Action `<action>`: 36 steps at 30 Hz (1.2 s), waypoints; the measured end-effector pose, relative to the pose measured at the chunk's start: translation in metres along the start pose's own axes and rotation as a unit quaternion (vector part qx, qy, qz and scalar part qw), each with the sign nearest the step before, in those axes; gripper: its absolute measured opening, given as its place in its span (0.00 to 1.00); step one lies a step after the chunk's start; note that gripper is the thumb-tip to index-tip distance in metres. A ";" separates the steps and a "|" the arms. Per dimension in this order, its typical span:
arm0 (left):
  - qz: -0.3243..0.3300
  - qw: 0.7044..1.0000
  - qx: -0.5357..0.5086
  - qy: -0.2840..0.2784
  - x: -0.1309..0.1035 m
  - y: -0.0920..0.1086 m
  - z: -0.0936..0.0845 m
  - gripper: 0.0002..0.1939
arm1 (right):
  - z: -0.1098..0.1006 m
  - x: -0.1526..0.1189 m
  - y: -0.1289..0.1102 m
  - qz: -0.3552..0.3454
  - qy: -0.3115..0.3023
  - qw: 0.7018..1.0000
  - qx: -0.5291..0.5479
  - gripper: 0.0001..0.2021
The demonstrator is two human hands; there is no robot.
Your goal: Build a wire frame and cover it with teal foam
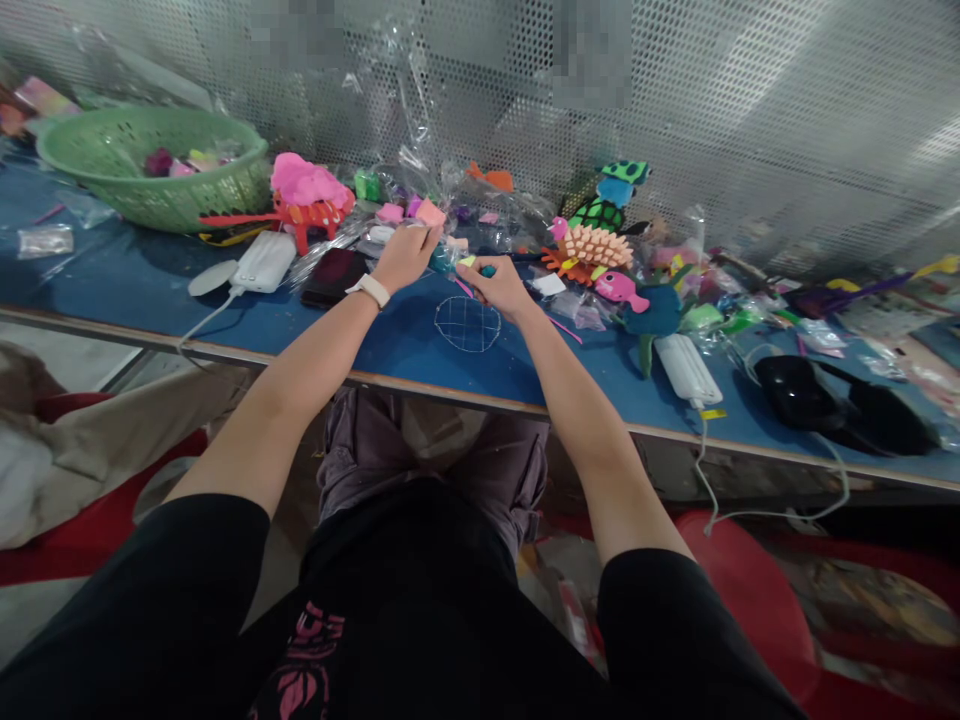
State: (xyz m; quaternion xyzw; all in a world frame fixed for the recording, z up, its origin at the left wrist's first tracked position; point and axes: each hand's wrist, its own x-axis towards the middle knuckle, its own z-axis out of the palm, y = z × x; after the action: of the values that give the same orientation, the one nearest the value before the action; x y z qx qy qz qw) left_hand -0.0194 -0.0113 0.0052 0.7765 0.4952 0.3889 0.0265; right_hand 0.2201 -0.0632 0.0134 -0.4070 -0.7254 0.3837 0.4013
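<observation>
My left hand (pixel 409 255), wearing a pale wristband, reaches over the back of the blue table (pixel 405 350). Its fingers are closed beside a peach block (pixel 430 212) that looks like soft clay; what they hold is hidden. Close by on the right, my right hand (pixel 499 285) is closed with a small teal lump (pixel 488 271) showing among its fingers. A yellow bit (pixel 466 262) shows at those fingertips. Below both hands lies a rounded grid outline (pixel 468 324) in white lines. A thin pink stick (pixel 565 331) rests right of my right wrist.
A green basket (pixel 157 190) stands at the left, near a pink and red figure (pixel 311 200). White power banks (pixel 265 261) with cables lie on both sides. Several clay animals, including a pink fish (pixel 621 288), crowd the right. Black goggles (pixel 802 390) lie farther right.
</observation>
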 end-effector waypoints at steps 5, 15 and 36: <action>-0.033 0.999 0.003 -0.019 -0.001 0.008 -0.004 0.34 | 0.003 0.002 0.001 0.011 0.021 0.999 0.043 0.32; -0.016 1.000 0.006 0.012 0.002 -0.005 0.004 0.35 | 0.002 0.001 -0.004 0.016 0.030 0.999 0.011 0.31; -0.091 0.995 -0.032 0.014 0.006 -0.009 0.003 0.37 | 0.001 -0.005 -0.017 -0.099 0.070 0.985 -0.121 0.10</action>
State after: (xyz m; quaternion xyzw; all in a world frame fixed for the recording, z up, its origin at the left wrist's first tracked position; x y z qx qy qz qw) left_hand -0.0232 -0.0008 0.0029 0.7218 0.5512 0.4110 0.0798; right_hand 0.2167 -0.0744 0.0263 -0.4046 -0.7733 0.2220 0.4346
